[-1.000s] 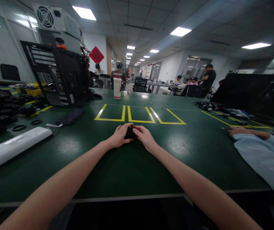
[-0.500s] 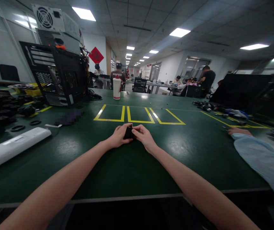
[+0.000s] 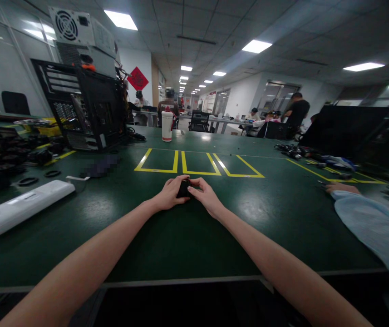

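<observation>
Both grips are closed around a small black object [image 3: 183, 189]: the left hand [image 3: 169, 194] wraps its far side and near edge, while the right hand [image 3: 205, 194] pinches it from the right with thumb and fingers. It sits between them over the middle of the green desk [image 3: 180, 245], just short of three yellow tape outlines [image 3: 201, 173]; whether it touches the surface cannot be told. A white lidded cup [image 3: 167, 127] stands beyond the outlines, a black computer case [image 3: 95, 109] to the left, and a co-worker's hand [image 3: 341, 187] rests at far right.
</observation>
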Tool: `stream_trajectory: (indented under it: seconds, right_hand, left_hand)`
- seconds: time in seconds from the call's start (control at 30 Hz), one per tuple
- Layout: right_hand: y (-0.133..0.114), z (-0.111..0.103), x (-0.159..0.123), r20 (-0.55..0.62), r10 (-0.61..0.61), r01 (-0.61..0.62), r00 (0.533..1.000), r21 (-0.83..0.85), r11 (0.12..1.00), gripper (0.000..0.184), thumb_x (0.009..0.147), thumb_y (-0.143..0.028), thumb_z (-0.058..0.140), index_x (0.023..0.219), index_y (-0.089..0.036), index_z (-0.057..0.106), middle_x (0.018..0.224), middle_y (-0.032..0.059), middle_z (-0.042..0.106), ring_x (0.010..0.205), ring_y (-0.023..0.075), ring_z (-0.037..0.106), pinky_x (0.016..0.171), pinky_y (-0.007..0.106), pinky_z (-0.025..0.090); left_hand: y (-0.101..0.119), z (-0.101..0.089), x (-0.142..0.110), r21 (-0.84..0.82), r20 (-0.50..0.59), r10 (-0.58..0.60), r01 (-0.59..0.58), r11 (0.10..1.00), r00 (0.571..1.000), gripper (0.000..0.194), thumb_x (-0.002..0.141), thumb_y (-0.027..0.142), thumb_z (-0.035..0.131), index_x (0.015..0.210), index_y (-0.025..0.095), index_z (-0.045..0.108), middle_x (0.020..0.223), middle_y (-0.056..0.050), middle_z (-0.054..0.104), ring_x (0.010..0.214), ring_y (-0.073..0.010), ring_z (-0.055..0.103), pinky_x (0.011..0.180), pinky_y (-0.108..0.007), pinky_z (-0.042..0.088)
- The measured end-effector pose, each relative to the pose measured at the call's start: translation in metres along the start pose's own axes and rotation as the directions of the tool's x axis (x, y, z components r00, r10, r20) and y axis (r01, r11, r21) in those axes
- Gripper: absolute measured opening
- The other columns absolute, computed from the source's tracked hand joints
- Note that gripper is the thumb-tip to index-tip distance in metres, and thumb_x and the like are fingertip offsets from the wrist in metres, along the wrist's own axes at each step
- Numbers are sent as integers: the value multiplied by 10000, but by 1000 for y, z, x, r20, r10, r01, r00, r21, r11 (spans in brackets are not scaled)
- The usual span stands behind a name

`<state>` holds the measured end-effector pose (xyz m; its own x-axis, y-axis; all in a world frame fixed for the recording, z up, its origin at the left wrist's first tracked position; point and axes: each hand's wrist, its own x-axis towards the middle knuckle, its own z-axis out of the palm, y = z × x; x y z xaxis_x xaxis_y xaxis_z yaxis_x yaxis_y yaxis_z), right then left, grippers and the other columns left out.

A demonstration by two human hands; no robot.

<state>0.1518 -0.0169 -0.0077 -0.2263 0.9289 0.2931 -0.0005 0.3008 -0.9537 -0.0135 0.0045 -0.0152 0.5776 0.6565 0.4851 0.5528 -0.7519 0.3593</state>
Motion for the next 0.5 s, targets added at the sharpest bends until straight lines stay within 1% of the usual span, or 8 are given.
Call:
stream_trajectory:
  seconds: [0.07,0.17,0.23,0.4,0.5]
  right_hand:
    - [0,1,-2,-13,-9,9,1000,1,1000,213,700,-338,554,877,-220,533,943,3,541,887,132,501,817,318,395]
    - [1,2,-2,-12,35,-34,999,29,999,216,697,-356,550,869,-226,529,942,4,536,838,132,514,761,324,425]
    - [2,2,-1,-14,59,-58,998,54,997,228,686,-349,564,874,-225,526,949,7,532,841,136,517,747,321,434]
    - [6,0,3,8,124,-124,992,72,990,296,695,-353,558,958,-220,533,1005,28,534,932,159,503,807,335,420]
    - [7,-2,3,23,109,-110,994,52,993,301,687,-350,571,954,-215,535,1016,27,535,931,157,502,824,340,408]
  left_hand:
    - [0,0,0,-2,3,0,0,1000,1000,665,706,320,564,1246,229,186,1232,-80,375,1151,-235,366,984,-431,226]
    - [0,0,0,-5,3,1,-1,1000,1000,667,704,320,564,1246,232,186,1242,-79,366,1158,-238,358,987,-432,222]
    - [0,0,0,-4,3,-1,1,1000,1000,670,702,320,566,1246,228,186,1240,-81,368,1160,-237,356,988,-432,222]
    - [-1,0,0,-8,-3,0,0,1000,1000,680,700,312,570,1251,221,182,1229,-86,378,1156,-236,360,986,-432,223]
    - [0,0,0,-16,-3,7,-8,1000,1000,682,697,310,573,1250,224,183,1228,-82,380,1157,-235,360,988,-430,218]
